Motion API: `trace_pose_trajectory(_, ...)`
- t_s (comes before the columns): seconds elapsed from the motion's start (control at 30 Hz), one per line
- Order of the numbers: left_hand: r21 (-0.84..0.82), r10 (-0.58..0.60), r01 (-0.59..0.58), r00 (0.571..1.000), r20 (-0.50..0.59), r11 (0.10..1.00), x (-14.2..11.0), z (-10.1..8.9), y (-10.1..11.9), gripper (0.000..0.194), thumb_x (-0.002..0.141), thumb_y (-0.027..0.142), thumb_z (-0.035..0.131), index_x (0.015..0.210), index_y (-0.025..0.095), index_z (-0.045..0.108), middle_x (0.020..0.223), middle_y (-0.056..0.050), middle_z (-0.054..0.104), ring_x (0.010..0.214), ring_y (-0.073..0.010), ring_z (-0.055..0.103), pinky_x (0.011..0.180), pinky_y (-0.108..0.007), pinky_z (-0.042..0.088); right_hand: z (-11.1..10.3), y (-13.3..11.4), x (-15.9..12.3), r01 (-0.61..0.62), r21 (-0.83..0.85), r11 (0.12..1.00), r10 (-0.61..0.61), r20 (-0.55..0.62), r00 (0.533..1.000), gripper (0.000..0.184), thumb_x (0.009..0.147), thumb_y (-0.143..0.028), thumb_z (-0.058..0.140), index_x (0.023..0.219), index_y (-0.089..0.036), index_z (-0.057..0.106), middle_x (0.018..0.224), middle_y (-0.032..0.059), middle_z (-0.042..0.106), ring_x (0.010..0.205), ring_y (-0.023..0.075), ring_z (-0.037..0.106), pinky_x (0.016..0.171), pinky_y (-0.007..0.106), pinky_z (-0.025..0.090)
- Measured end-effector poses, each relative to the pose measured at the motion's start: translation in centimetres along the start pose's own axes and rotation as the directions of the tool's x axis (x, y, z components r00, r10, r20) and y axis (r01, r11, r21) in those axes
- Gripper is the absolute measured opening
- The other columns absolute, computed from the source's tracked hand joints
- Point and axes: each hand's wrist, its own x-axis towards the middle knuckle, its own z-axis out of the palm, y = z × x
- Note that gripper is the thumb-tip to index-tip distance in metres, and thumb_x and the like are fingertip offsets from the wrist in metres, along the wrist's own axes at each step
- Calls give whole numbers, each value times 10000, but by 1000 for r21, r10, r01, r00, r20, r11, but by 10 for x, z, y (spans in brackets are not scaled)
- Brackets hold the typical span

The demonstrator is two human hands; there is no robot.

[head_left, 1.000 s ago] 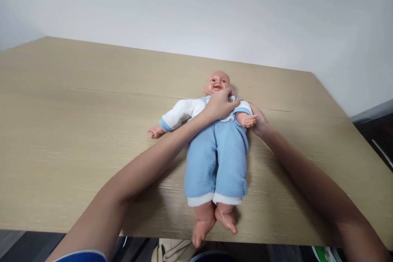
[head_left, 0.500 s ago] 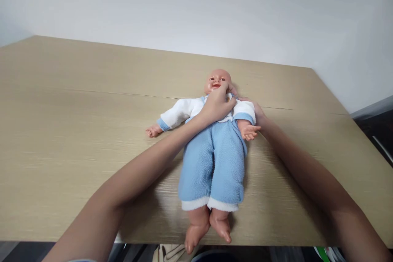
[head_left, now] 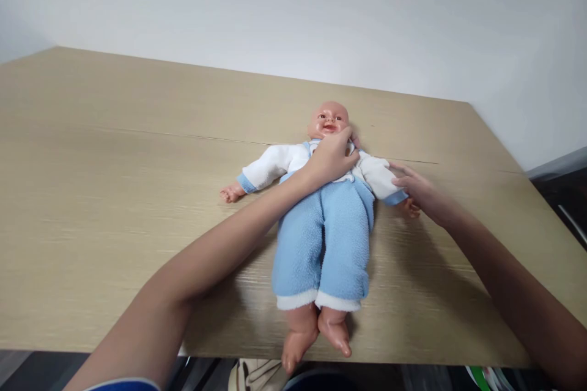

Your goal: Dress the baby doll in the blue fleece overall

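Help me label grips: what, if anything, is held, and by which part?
A bald, plastic-looking doll in blue-and-white clothes: left hand holds its upper chest; right hand touches the white sleeve at picture right.

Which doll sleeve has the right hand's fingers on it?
The sleeve on the person's right: the right hand has its fingers on it near the blue cuff. The opposite sleeve, extended leftward, has no fingers on it.

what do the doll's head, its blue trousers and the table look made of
Head: probably smooth vinyl or plastic, given its glossy highlights. Blue trousers: likely soft fleece, by their nubbly pile. Table: wood or laminate, fine grain, slight sheen.
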Motion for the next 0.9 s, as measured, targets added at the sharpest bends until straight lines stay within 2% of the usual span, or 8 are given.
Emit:
trace_pose_trajectory(0.07, 8, -4, 4, 1000, 2, 1000, 0, 0, 0, 163, 935, 87, 646, 1065, 186, 654, 884, -29, 713, 771, -209, 645, 740, -348, 412, -14, 4, -11, -63, 40, 997, 63, -9, 998, 514, 929, -504, 834, 1390, -277, 827, 873, 21, 838, 588, 185, 686, 452, 276, 481)
trace_pose_trajectory(0.13, 17, -18, 18, 1000, 10, 1000, 0, 0, 1, 129, 957, 112, 651, 1057, 194, 650, 863, -22, 705, 769, -211, 644, 729, -345, 406, -22, 11, -17, -25, 43, 999, 27, -36, 999, 461, 928, -558, 873, 1303, -291, 858, 1076, 59, 885, 817, 237, 801, 593, 304, 607)
trace_pose_trajectory(0.23, 29, -27, 26, 999, 18, 999, 0, -1, 1, 84, 985, 147, 653, 1048, 201, 640, 867, -27, 712, 777, -217, 645, 718, -343, 404, -24, 22, -21, 31, -31, 999, -32, -32, 999, 586, 846, -624, 972, 1302, -283, 837, 1156, 83, 891, 969, 303, 840, 762, 388, 690)
trace_pose_trajectory(0.37, 81, -16, 16, 1000, 1, 997, -1, -3, 3, 73, 1008, 186, 659, 1077, 199, 639, 923, -53, 744, 811, -233, 667, 749, -356, 433, -27, 32, -19, 75, -116, 990, -80, -40, 996, 681, 768, -647, 1027, 1281, -261, 799, 1137, 101, 886, 930, 306, 836, 802, 428, 698)
trace_pose_trajectory(0.53, 244, -34, 28, 999, 22, 969, -3, -9, 10, 166, 1086, 307, 657, 1181, 170, 653, 1044, -128, 788, 947, -307, 720, 828, -407, 490, -38, 38, -15, 137, -270, 953, -183, -156, 971, 672, 783, -657, 1001, 1262, -244, 777, 1231, 133, 864, 1070, 345, 829, 971, 517, 682)
trace_pose_trajectory(0.67, 372, 9, -6, 1000, -8, 928, -10, -20, 17, 240, 1138, 372, 595, 1215, 157, 668, 1186, -192, 788, 1223, -395, 701, 1094, -518, 505, -39, 45, -14, 220, -384, 896, -289, -131, 948, 656, 882, -619, 921, 1385, -243, 731, 1361, 159, 832, 1196, 373, 804, 1061, 579, 644)
trace_pose_trajectory(0.8, 414, 55, -19, 996, -76, 910, -34, -40, 14, 270, 1125, 422, 596, 1249, 191, 662, 1394, -200, 736, 1386, -429, 614, 1214, -594, 448, -31, 37, -20, 372, -636, 676, -551, -102, 828, 517, 949, -528, 840, 1371, -244, 748, 1395, 186, 801, 1337, 441, 724, 1198, 707, 523)
trace_pose_trajectory(0.9, 354, 114, -62, 986, -126, 933, -64, -56, 4, 257, 1131, 402, 563, 1302, 223, 630, 1420, -164, 719, 1372, -382, 623, 1227, -568, 458, -10, 19, -30, 497, -672, 550, -694, -37, 719, 428, 1004, -406, 790, 1406, -267, 739, 1460, 180, 774, 1416, 439, 686, 1252, 699, 484)
